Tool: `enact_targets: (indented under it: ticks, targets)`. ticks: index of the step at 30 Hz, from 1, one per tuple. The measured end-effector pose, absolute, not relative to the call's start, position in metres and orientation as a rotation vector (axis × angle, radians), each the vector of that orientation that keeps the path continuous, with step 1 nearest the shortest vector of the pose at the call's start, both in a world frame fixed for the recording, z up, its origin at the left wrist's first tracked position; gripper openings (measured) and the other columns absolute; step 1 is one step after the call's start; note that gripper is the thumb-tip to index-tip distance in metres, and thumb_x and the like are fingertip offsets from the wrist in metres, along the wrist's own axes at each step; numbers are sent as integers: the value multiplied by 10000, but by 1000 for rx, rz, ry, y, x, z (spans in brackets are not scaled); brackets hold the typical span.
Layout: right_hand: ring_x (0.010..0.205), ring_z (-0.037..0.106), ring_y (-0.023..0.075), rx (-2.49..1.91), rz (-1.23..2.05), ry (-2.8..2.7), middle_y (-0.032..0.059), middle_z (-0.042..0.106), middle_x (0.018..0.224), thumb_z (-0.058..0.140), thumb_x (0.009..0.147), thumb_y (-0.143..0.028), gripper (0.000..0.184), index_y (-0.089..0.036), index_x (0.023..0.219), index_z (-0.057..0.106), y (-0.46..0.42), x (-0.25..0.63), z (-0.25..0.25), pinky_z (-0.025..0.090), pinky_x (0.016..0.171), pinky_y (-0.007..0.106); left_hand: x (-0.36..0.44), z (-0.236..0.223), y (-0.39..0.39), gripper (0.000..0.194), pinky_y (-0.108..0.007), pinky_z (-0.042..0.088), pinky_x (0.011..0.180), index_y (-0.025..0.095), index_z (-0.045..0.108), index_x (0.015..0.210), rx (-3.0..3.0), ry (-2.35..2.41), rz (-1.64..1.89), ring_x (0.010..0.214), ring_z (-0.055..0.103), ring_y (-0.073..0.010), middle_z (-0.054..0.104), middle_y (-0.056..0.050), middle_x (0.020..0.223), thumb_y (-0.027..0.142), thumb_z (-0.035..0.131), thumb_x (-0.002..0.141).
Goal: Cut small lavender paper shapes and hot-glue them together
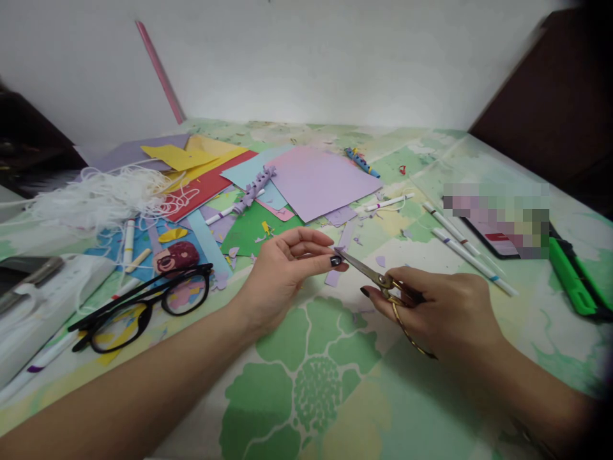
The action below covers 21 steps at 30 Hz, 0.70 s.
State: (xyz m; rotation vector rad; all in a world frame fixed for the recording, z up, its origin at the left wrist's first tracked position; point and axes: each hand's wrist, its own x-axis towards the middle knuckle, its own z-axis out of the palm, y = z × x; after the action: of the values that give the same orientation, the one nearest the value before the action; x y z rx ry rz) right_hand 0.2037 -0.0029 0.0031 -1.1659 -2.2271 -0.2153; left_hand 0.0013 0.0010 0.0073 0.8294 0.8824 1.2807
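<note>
My right hand (440, 306) is wrapped round the gold handles of a pair of scissors (366, 271), whose blades point left and look nearly closed. At their tip, my left hand (292, 262) pinches a small piece of purple paper (339, 250) between thumb and fingers; most of it is hidden. Below and behind the fingertips a purple paper strip (345, 239) lies on the flowered tablecloth (316, 390). Small purple scraps are scattered around it. Farther back rests a large lilac sheet (320, 182), with a curled, notched purple paper piece (253, 190) to its left.
Black-framed glasses (143, 313), a maroon case (176, 257) and tangled white string (110, 198) are on the left. Several markers (474, 259), a pixelated phone (498, 223) and a green cutter (572, 278) lie on the right. A wall (325, 64) stands behind.
</note>
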Motion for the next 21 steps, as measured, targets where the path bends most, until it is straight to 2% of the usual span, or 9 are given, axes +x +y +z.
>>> enact_targets:
  ticks: [10,21]
  targets:
    - [335,348,60,-1193,-42,-2244,-58,440,394,628,793,-346,273,-189,572,589,-2,205,6,272,376,201,-1,5,2,201,-184,519,674,159,695,822,995,1000,1291,668,663,-94,706,9,700,97,792,657]
    - [339,370,63,-1240,10,-2244,-59,451,401,623,788,-339,260,-195,578,571,-2,205,3,283,386,196,0,2,2,201,-234,541,701,160,694,835,1004,977,1281,691,692,-132,712,-5,719,120,789,662]
